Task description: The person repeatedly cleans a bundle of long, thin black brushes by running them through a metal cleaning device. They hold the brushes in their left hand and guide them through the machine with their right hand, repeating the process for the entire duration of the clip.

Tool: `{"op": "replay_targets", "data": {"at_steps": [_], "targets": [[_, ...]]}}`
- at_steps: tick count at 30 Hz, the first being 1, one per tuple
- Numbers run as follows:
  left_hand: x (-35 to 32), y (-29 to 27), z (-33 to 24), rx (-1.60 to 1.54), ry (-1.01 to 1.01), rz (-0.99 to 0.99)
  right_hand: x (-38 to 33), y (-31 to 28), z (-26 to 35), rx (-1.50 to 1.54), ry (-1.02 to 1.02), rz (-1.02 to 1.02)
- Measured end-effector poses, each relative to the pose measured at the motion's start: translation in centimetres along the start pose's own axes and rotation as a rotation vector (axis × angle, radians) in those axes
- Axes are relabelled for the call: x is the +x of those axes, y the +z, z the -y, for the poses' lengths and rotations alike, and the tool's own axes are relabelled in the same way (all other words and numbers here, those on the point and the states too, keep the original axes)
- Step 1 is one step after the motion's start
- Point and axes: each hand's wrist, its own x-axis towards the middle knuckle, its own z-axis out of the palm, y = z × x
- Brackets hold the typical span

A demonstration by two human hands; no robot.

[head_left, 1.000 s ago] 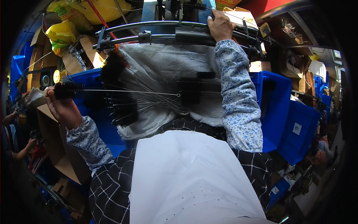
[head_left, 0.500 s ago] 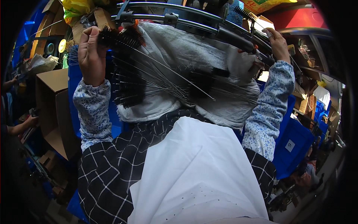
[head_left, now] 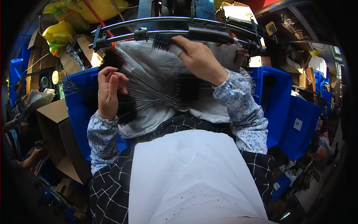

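Observation:
My right hand (head_left: 203,59) is closed around a black-bristled wire brush (head_left: 162,42) just below the metal rails. My left hand (head_left: 110,93) is raised with its fingers loosely bent and apart, and I see nothing held in it. Beside and below it lie several black twisted-wire brushes (head_left: 128,108), their bare wire stems running to the right across a grey-white cloth (head_left: 149,71) over my lap. Another dark bundle of brushes (head_left: 188,89) lies on the cloth under my right forearm. Dark bristles with a bit of orange (head_left: 112,58) show beyond my left hand.
A machine with chrome rails (head_left: 156,21) spans the far side. Blue bins stand at left (head_left: 76,108) and right (head_left: 278,89), with an open cardboard box (head_left: 56,112) farther left. Yellow bags (head_left: 61,35) are piled at the back left. Another person's hand (head_left: 35,155) shows at far left.
The brush my left hand held by its bristled end is no longer in it. My right hand moved left from the machine's right end with a brush. The view shifted slightly.

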Motion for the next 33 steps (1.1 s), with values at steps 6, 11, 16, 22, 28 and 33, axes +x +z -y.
{"op": "replay_targets", "data": {"at_steps": [6, 11, 16, 22, 28, 33], "targets": [[-5.3, -4.7, 2.1, 0.702, -0.209, 0.036, 5.6, -4.0, -12.8, -0.761, 0.118, -0.464], [-6.0, -3.9, 2.4, 0.648, -0.212, -0.044, 6.8, -4.1, -12.2, -0.861, 0.136, -0.455], [-6.1, -4.9, 2.8, 0.759, -0.234, 0.033, 7.1, -4.1, -12.8, -0.825, 0.174, -0.354], [-5.8, -4.6, 2.1, 0.693, -0.133, -0.276, 7.3, -4.6, -10.1, -0.588, 0.276, -0.335], [-3.1, -6.4, -0.6, 0.43, 0.182, -0.462, 8.8, -4.2, -14.2, -0.561, 0.169, -0.424], [-1.8, -9.0, -3.6, -0.018, 0.383, -0.651, 6.1, -5.4, -15.6, -0.946, 0.216, -0.473]]}}
